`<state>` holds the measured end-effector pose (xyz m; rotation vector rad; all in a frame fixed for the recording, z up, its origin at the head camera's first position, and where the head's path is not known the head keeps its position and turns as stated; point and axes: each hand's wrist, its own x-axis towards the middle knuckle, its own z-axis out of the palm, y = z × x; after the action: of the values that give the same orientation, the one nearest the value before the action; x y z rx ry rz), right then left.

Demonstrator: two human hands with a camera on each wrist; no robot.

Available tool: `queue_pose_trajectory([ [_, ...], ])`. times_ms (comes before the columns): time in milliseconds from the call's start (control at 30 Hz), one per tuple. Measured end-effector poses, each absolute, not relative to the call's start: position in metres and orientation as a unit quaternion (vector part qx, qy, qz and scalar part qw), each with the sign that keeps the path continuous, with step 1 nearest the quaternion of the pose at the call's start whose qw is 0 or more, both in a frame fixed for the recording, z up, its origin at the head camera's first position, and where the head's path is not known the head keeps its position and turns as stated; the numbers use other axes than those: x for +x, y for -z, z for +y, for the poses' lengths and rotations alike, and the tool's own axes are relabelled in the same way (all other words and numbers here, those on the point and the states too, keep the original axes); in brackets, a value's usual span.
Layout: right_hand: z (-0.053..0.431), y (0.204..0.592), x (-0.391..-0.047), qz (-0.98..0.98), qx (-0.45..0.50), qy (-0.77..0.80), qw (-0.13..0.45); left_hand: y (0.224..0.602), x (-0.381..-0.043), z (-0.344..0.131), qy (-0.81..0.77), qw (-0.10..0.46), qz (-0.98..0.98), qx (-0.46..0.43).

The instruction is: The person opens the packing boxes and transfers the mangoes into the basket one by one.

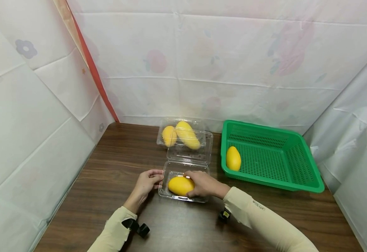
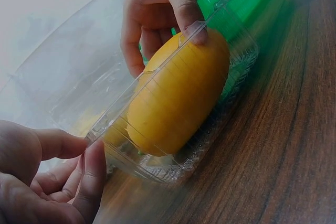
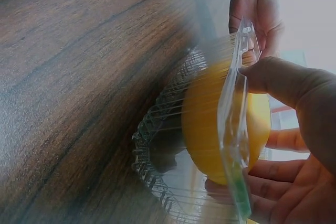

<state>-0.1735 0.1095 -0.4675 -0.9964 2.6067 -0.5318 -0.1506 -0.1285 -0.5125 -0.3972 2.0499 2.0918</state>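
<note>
A yellow mango (image 1: 178, 186) lies in the base of a clear plastic clamshell box (image 1: 202, 200), whose lid (image 1: 204, 154) is folded back. My right hand (image 1: 204, 184) grips the mango from the right; in the right wrist view its thumb and fingers (image 3: 278, 170) are on either side of the fruit. At the box's left rim, my left hand (image 1: 148, 182) pinches the edge between thumb and fingers, as the left wrist view shows at the near corner. The mango's underside is seen only through the ribbed plastic wall (image 2: 157, 169).
Behind the open box stands another clear plastic box (image 1: 159, 141) with two yellow mangoes (image 1: 187, 134), partly seen through the raised lid. A green basket (image 1: 273, 182) on the right holds one mango (image 1: 233, 159) at its left end. White printed sheets (image 1: 233, 52) surround the brown wooden table (image 1: 107, 196).
</note>
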Motion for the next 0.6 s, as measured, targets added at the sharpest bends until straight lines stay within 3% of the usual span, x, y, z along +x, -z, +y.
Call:
queue_pose_trajectory([
  [600,0.1044,0.4711,-0.1775,0.906,-0.342,0.165,0.187,0.5113,-0.1489,-0.1301,-0.711,0.099,0.684,-0.127],
])
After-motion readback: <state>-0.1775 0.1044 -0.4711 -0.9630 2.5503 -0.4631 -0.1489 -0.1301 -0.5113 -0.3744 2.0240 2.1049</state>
